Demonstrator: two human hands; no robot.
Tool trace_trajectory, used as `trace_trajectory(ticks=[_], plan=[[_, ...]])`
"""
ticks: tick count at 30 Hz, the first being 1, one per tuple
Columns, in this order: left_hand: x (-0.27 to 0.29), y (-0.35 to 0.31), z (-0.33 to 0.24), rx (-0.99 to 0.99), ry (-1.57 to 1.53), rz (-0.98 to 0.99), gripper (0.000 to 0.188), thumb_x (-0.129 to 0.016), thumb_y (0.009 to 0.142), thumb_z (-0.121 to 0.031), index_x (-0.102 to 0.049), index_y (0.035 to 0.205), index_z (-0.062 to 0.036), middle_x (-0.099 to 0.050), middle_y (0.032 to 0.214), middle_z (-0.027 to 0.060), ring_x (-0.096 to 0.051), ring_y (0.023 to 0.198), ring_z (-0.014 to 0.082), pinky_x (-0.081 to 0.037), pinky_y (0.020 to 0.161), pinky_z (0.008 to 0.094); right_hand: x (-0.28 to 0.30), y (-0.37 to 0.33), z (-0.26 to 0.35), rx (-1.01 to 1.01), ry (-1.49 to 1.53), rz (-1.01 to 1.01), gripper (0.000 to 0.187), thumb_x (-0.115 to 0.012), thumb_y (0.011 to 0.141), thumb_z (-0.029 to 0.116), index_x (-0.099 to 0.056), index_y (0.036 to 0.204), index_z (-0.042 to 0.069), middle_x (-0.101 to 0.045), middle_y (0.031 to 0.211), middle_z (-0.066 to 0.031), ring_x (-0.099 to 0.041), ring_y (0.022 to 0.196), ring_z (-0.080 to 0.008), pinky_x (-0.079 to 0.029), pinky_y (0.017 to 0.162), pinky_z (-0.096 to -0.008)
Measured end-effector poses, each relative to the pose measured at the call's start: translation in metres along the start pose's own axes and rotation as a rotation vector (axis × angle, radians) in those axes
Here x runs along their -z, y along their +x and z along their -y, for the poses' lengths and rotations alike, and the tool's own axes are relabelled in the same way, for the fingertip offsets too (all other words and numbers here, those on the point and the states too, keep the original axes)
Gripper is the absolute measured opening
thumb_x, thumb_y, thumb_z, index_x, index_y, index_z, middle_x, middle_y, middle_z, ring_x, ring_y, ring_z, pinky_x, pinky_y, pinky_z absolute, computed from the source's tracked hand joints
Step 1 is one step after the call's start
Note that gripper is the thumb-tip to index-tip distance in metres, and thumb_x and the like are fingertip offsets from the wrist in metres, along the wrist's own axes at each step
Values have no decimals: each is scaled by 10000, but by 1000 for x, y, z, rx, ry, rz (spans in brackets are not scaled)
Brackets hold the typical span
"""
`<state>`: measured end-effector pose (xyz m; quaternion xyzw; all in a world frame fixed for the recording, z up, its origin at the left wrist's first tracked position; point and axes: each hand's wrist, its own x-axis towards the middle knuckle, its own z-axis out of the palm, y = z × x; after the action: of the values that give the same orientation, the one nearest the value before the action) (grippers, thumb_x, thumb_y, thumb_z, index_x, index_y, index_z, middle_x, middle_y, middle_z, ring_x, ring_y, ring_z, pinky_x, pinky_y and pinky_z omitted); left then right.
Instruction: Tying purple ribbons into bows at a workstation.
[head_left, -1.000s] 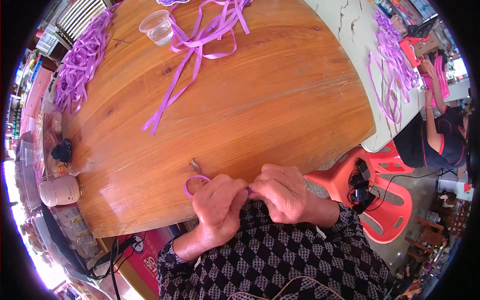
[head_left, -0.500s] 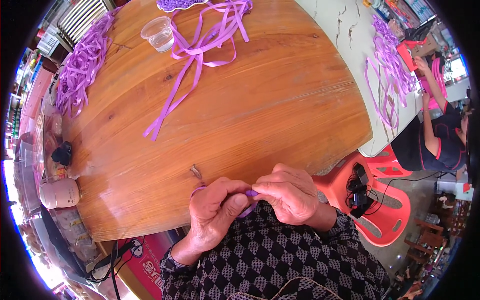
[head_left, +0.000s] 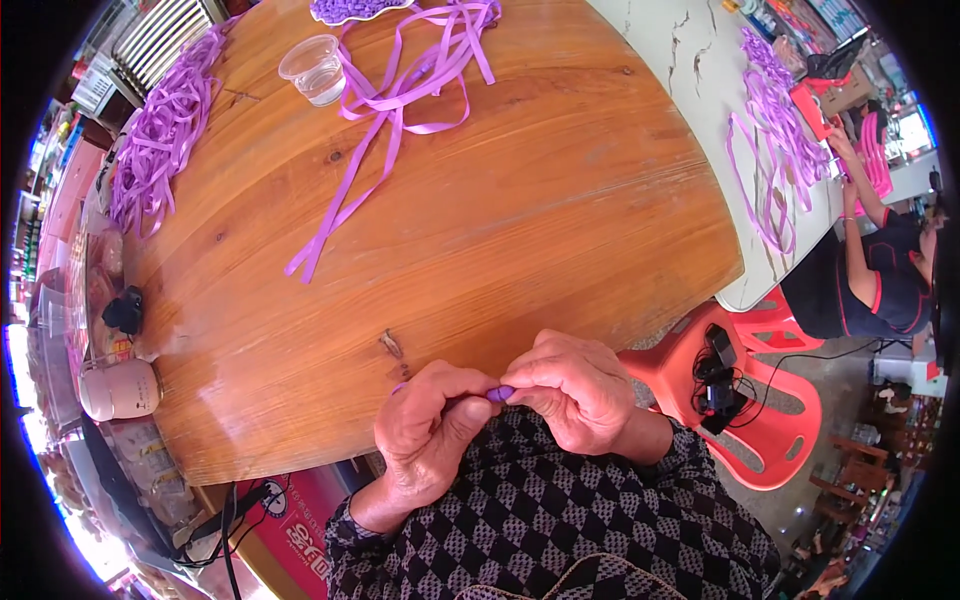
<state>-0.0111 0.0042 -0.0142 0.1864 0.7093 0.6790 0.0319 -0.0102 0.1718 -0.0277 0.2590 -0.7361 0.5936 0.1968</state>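
Close to my body, just off the near table edge, both hands meet at a small rounded purple piece. My left hand pinches its left end between thumb and forefinger. At the other end, the thumb and fingertips of my right hand are closed on it. Its exact kind is too small to make out. A bit of purple shows by the left hand's knuckles. Farther out on the wooden table lie loose purple ribbons, looped, with two tails pointing toward me.
A clear plastic cup stands left of the ribbons, near a dish of small purple pieces. Ribbon heaps lie at the left edge and on the white table, where another person works. A red stool holds black cables.
My fingers have shifted slightly around the purple piece, and more of it shows between them. The purple strip that hung below it is out of sight. The other person's hands have moved a little.
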Motion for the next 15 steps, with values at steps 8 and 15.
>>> trace_trajectory(ticks=[8,15], plan=[[-3,-4,-1,222,43,-6,152,-551,888,-126,-555,842,18,-541,675,71,-527,578,141,-411,528,246,-6,-6,-1,-8,-46,-20,132,-671,756,34,-583,837,-22,-621,718,-114,-573,546,-212,-406,464,-284],[-6,-4,5,-256,655,-68,62,-585,803,-30,-531,774,-24,-449,602,74,-453,495,245,-316,461,340,-10,-8,-1,6,-35,-7,141,-673,730,-8,-570,825,-25,-584,674,-107,-537,510,-216,-391,430,-286]])
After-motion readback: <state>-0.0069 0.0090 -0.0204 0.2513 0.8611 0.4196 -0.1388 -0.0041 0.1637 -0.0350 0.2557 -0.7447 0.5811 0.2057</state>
